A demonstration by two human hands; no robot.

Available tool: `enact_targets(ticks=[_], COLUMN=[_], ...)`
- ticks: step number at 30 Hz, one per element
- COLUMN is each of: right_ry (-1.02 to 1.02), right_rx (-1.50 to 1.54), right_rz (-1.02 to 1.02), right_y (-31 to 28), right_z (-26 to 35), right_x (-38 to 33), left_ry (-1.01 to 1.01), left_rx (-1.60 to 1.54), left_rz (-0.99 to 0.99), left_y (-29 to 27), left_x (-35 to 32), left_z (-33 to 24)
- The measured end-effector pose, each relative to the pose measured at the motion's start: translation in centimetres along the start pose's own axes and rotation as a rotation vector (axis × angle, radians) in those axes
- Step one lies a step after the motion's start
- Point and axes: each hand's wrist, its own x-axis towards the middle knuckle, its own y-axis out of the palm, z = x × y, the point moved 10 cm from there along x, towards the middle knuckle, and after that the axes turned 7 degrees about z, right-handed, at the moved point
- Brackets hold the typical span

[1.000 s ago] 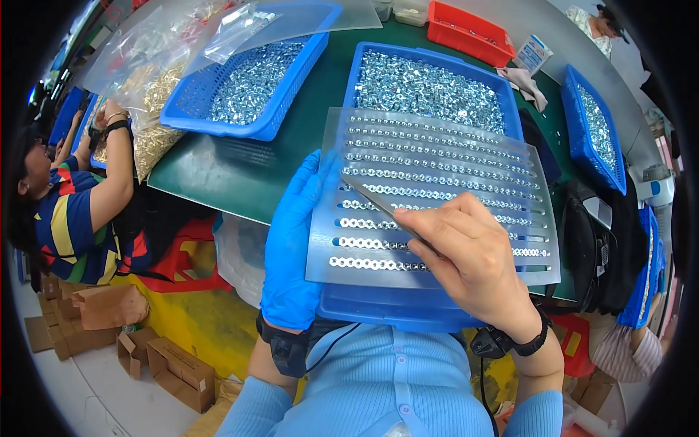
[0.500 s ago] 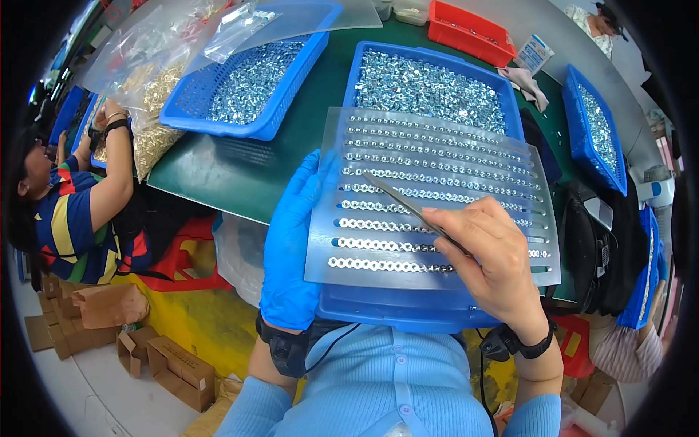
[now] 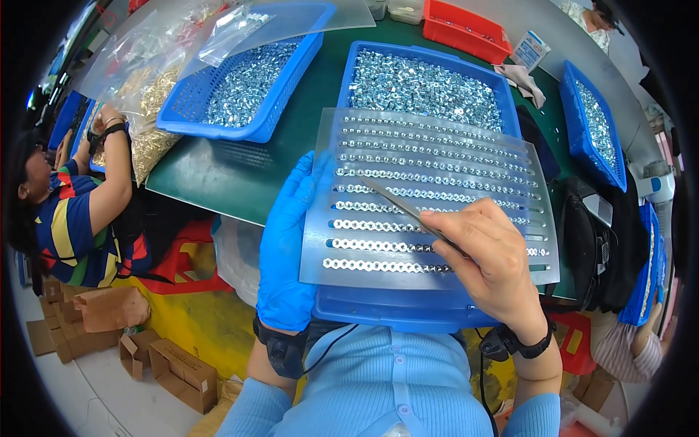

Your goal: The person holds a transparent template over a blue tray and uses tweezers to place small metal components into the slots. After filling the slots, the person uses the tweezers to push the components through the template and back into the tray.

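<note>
A translucent slotted plate point(image 3: 311, 251) lies tilted over a blue basket, with rows of small shiny metal nuts point(image 3: 386, 265) sitting in its slots. My left hand point(image 3: 285, 255), in a blue glove, grips the plate's left edge; its thumb and fingertips are partly hidden at the plate. In my bare right hand point(image 3: 489, 255) is a pair of metal tweezers point(image 3: 397, 201), pinched between thumb and fingers. Their tips reach the left part of the plate, close to the nuts in the middle rows. Some nuts on the right lie hidden behind my right hand.
Beyond the plate stands a blue basket point(image 3: 507, 98) full of nuts. Others point(image 3: 271, 131) point(image 3: 580, 146) flank it on the green table point(image 3: 211, 178). A red bin point(image 3: 466, 36) is at the back. At left, a person works beside a plastic bag of brass-coloured parts point(image 3: 154, 142).
The tweezer tips have shifted slightly down and toward me along the plate's left part. The whole scene sits a little further left. Both hands keep their holds.
</note>
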Motion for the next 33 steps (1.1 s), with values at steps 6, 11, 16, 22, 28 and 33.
enact_targets(ticks=[6,11,16,22,28,33], right_ry=[0.022,0.043,0.071,0.095,0.136,0.145], right_rx=[-0.036,-0.066,-0.063,-0.076,-0.101,-0.076], right_rz=[0.021,0.031,0.007,-0.022,-0.052,-0.083], right_y=[-0.8,-1.6,-2.6,-3.7,-4.9,-4.6], right_z=[-0.7,-1.3,-2.0,-2.8,-3.6,-3.0], right_x=[-0.7,-1.6,-2.7,-4.2,-5.7,-5.4], left_ry=[0.01,-0.027,-0.035,-0.025,-0.036,-0.036], left_rx=[0.035,0.03,-0.01,-0.028,-0.045,-0.072], left_rz=[-0.001,-0.063,-0.053,-0.045,-0.051,-0.036], left_y=[-0.1,-1.2,-2.0,-2.1,-1.9,-2.0], left_x=[-0.2,0.2,0.6,0.6,0.7,0.7], left_z=[-0.1,0.4,0.9,1.0,1.1,1.0])
